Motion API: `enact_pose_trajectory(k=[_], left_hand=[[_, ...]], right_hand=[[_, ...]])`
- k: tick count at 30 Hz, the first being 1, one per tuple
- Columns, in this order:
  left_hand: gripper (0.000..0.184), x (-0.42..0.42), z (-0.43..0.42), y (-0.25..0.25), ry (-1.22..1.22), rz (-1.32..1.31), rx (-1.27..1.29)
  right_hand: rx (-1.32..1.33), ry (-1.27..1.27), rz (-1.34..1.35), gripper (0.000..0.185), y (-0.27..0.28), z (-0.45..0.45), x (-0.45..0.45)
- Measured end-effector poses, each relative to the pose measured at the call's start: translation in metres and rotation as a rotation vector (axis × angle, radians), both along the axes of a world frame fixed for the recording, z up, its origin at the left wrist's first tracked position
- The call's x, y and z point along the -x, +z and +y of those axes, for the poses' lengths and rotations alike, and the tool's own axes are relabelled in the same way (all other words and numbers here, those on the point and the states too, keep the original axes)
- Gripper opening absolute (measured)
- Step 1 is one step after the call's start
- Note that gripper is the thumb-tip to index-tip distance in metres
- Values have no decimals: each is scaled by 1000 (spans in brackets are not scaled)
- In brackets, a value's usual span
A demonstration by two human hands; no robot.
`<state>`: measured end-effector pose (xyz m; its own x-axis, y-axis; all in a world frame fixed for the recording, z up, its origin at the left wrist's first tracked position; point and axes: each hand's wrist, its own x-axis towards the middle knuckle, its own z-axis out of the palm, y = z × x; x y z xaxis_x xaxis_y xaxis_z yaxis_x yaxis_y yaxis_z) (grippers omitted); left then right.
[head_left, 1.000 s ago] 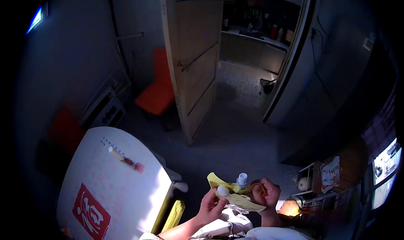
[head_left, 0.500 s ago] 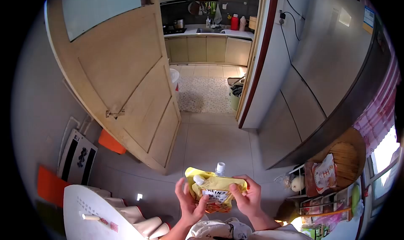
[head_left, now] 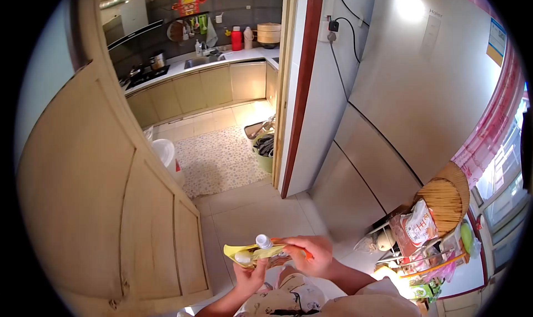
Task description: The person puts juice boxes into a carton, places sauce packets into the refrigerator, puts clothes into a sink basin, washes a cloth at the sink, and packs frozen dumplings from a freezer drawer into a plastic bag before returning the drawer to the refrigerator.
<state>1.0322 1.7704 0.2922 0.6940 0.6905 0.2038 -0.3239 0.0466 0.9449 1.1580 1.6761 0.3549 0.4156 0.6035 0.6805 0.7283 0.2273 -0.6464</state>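
Note:
Two spouted sauce pouches are held together in front of my body. The nearer yellow pouch (head_left: 232, 251) has a white cap (head_left: 242, 257) pointing up toward me. Behind it, a second pouch shows a white-capped clear spout (head_left: 264, 241). My left hand (head_left: 252, 275) grips them from below on the left, thumb on the near side. On the right, my right hand (head_left: 313, 255) is closed over their edge, with a bit of orange showing by its fingers. The labels are tilted away and cannot be read from here.
A wooden door (head_left: 161, 217) stands open at left, by the kitchen doorway. Inside are a white bucket (head_left: 165, 153), a patterned mat (head_left: 222, 156) and a green bin (head_left: 265, 161). To the right rises a grey refrigerator (head_left: 383, 106), with a loaded rack (head_left: 427, 261) near it.
My view has turned right and moved closer to the doorway and refrigerator. The pouches have tipped, so their fronts no longer face me. My right hand now reaches across their edge.

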Motion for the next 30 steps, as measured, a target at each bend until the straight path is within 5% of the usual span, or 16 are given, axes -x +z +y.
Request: enact_pose_trajectory(k=[5,10,12,16,20,24,30], left_hand=[[19,-98,62,-8,2,29,-36],[17,-187,142,-14,-5,71,-127],[17,-209,171,-12,-31,115,-112],[17,-247,226,-19,-16,63,-148],[22,-273,260,-42,5,72,-9],[19,-304,306,-54,-50,153,53],[19,-328,389,-55,-330,98,67]], right_hand=[[266,283,49,34,7,50,-158],[423,-566,-481,36,-34,83,-421],[584,-907,-715,56,-31,83,-510],[855,-1070,-1134,55,-21,91,-627],[1345,-1045,-1204,50,-30,100,-679],[1388,-1038,-1399,58,-52,97,-698],[1565,-1224,-1208,55,-68,103,-695]])
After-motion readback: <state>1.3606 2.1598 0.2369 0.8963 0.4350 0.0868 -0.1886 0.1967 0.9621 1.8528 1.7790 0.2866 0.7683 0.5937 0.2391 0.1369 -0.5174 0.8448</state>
